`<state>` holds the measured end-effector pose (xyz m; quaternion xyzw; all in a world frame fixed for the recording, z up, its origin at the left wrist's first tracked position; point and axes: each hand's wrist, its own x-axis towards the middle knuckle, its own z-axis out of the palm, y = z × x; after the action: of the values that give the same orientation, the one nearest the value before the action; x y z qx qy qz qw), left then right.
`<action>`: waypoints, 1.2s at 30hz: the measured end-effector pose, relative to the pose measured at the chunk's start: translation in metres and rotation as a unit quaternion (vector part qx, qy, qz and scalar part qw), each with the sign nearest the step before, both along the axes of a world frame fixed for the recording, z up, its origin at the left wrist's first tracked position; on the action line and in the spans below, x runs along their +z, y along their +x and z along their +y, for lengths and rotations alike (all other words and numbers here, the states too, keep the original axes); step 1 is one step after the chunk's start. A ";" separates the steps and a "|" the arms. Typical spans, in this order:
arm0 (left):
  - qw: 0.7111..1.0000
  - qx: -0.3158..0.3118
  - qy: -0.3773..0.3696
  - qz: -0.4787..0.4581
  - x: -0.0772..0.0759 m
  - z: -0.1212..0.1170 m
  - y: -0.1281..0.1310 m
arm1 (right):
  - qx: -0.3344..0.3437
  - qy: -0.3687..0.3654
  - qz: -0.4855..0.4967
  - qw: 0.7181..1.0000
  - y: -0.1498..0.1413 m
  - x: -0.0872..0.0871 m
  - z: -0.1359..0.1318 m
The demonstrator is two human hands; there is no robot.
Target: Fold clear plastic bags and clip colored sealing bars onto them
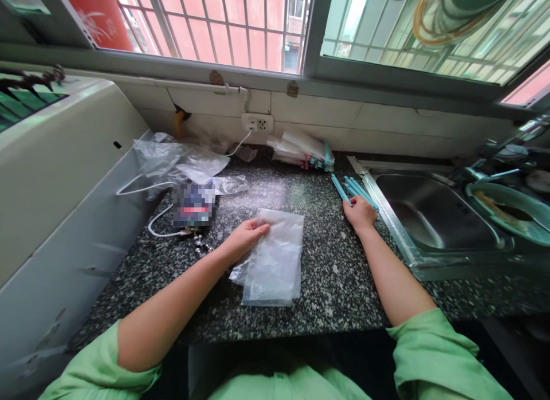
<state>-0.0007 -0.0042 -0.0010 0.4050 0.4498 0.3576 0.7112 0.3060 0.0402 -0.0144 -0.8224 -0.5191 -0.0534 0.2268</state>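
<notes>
The left hand pinches plastic bags; at two o'clock, the right hand pinches blue sticks. Loosened fingers could let the thin bags slide apart.

Steel sink, green basket to its right, white wall socket, barred window

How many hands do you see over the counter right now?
2: the left hand pinches clear plastic bags on the counter; the right hand grips a light-blue stick left of the sink. None seem hidden.
</notes>
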 end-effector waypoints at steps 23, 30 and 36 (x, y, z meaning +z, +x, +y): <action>0.998 0.004 -0.054 -0.043 -0.001 0.005 -0.004 | 0.460 0.211 0.012 0.862 -0.077 0.023 -0.068; 0.998 0.037 -0.016 -0.044 0.001 0.001 0.000 | 0.454 0.151 0.036 0.878 -0.078 0.016 -0.065; 0.999 0.041 -0.014 -0.032 0.001 0.000 0.003 | 0.475 0.138 0.055 0.867 -0.080 0.010 -0.061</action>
<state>0.0019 -0.0044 0.0000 0.3645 0.4479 0.3927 0.7157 0.2264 -0.0207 -0.0042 -0.4381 -0.8211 0.0351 0.3641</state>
